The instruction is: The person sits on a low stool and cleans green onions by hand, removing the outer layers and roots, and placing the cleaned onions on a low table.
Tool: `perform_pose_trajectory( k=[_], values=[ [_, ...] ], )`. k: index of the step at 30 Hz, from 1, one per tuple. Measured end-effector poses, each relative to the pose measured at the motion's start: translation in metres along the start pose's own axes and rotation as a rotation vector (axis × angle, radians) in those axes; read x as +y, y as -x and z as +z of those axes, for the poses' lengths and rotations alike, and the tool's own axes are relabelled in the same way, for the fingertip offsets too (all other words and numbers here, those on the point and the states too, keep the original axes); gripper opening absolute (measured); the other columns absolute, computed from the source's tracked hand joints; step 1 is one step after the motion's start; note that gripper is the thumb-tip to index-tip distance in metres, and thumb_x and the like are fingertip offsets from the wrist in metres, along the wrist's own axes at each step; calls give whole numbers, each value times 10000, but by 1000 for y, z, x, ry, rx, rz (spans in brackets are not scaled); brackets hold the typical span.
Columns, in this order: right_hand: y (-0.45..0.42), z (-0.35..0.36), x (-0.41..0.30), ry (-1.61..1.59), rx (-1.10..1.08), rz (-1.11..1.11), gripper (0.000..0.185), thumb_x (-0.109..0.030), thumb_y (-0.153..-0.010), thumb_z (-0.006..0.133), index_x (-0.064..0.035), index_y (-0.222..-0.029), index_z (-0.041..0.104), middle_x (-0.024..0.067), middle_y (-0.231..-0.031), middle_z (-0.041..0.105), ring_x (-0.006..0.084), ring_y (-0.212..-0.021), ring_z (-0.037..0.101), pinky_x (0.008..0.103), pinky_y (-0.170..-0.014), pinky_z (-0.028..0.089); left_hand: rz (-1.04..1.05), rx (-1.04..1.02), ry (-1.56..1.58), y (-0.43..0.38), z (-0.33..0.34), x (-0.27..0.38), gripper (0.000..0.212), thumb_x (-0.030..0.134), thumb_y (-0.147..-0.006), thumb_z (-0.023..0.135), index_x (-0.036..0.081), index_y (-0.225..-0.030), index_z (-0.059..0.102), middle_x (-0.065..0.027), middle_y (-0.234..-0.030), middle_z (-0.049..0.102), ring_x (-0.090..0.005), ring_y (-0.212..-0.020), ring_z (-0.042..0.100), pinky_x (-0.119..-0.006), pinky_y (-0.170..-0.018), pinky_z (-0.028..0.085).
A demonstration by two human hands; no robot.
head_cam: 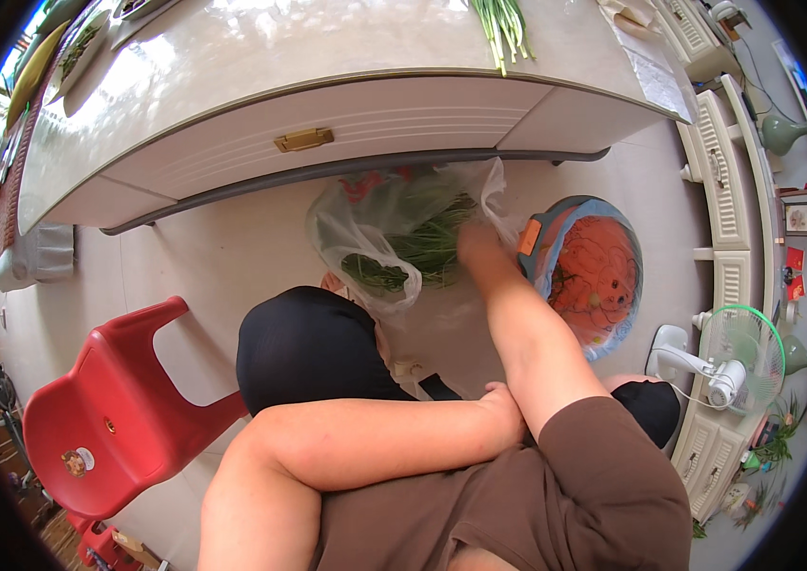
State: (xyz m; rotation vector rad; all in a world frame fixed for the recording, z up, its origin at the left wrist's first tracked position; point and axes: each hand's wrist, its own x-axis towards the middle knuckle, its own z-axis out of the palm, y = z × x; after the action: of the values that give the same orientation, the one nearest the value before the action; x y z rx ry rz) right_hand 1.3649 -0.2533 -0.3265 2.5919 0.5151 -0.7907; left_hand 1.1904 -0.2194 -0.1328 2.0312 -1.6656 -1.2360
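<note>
My right hand point(478, 243) reaches down to the floor and is blurred. It is at the right side of a clear plastic bag point(403, 285), by the long green leaves point(428, 243) in it, which look like garlic chives. Its fingers are mostly hidden, so a grip cannot be made out. My left hand point(505, 415) lies across my body against my right arm, its fingers largely out of sight. On the table point(246, 53), a bunch of green stalks with pale ends point(503, 36) hangs slightly over the near edge.
A bin point(592, 275) with a plastic liner stands right of the bag. The table's drawer front point(232, 146) rises behind it. A red plastic chair point(117, 414) is at left; a white fan point(732, 371) stands beside cabinets point(724, 171) at right.
</note>
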Motion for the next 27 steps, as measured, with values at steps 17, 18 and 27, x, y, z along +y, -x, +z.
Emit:
perform_pose_trajectory(
  k=[17,18,27],
  values=[
    [67,-101,38,-515,40,-209,399,-181,-691,588,-72,-1073,549,159,-1036,564,313,-949,535,360,-813,420,-523,380,-103,63,-43,-51,151,107,-664,568,46,-788,627,-116,-816,623,-214,-737,618,-326,-599,499],
    [61,-94,46,-503,60,-249,394,-198,-683,600,-70,-1054,558,162,-1019,570,314,-942,537,358,-804,421,-702,591,-54,63,-41,-69,142,93,-666,560,51,-798,590,-101,-769,614,-240,-710,612,-332,-588,497],
    [111,-139,45,-1072,-93,-266,356,-290,-725,618,-36,-970,575,95,-847,608,176,-777,570,280,-680,441,-752,1201,511,55,-7,-159,460,146,-681,661,34,-1081,465,-192,-1038,538,-354,-967,501,-389,-778,416]
  ],
)
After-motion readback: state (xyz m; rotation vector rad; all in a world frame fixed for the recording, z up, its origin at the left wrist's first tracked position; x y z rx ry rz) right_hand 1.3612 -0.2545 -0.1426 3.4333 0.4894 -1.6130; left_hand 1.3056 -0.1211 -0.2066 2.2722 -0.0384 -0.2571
